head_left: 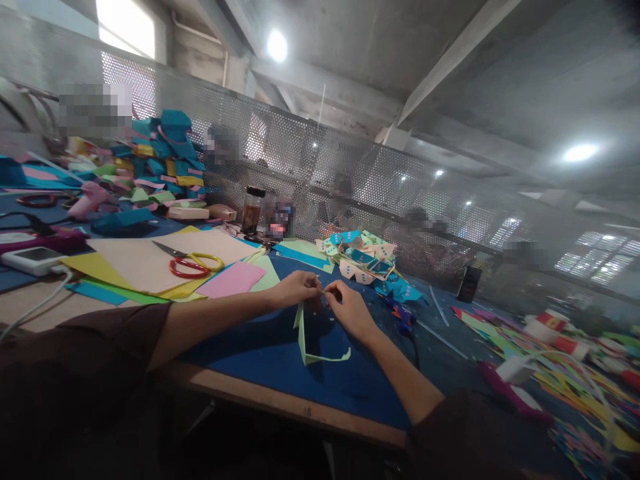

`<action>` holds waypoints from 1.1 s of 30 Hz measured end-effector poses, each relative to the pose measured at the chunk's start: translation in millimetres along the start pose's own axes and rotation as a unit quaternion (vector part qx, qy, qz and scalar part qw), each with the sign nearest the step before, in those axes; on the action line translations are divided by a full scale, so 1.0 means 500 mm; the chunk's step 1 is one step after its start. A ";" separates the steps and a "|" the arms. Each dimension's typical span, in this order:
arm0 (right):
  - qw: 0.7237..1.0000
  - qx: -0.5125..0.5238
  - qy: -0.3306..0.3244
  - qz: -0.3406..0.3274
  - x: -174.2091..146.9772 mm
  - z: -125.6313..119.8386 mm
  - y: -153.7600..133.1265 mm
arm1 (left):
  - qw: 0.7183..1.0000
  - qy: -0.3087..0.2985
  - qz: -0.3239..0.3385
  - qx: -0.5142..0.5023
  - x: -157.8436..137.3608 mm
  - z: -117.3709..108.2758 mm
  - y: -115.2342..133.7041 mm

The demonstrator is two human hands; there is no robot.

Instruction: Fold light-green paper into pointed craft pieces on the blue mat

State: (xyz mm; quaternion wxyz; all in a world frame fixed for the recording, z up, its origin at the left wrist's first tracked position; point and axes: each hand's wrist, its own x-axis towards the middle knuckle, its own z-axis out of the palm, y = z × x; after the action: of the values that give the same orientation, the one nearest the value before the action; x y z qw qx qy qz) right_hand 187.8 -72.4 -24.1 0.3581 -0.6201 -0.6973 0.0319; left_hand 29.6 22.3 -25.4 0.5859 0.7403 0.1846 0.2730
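Observation:
My left hand (296, 291) is closed in a pinch on a folded strip of light green paper (303, 340). The paper hangs below the fingers, and its long thin tail curves off to the right above the blue table top (250, 363). Close beside it, my right hand (349, 308) has thumb and finger pressed together near the left fingertips. Whatever tiny thing sits between them is too small to name. To the right of that hand lies a dark blue glue gun (403, 319).
Scissors with red and yellow handles (190, 265) lie on coloured paper sheets (130, 257) at left. Behind my hands is a heap of dotted paper pieces (367, 257). A pink glue gun (91, 200), a jar (253, 212) and a phone (469, 283) stand farther out.

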 end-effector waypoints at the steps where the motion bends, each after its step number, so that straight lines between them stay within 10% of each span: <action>1: 1.000 0.000 0.000 -0.001 0.000 0.001 0.001 | 1.000 0.001 -0.001 0.001 0.000 0.000 0.000; 33: 1.000 -0.018 -0.005 -0.008 0.000 0.001 0.006 | 1.000 0.009 -0.006 0.015 -0.002 -0.001 0.002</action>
State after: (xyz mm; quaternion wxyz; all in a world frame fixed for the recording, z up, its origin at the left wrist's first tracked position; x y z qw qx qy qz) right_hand 189.8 -71.6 -26.0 0.3439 -0.6205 -0.7045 0.0197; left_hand 28.4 22.1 -24.6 0.5750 0.7452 0.1981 0.2735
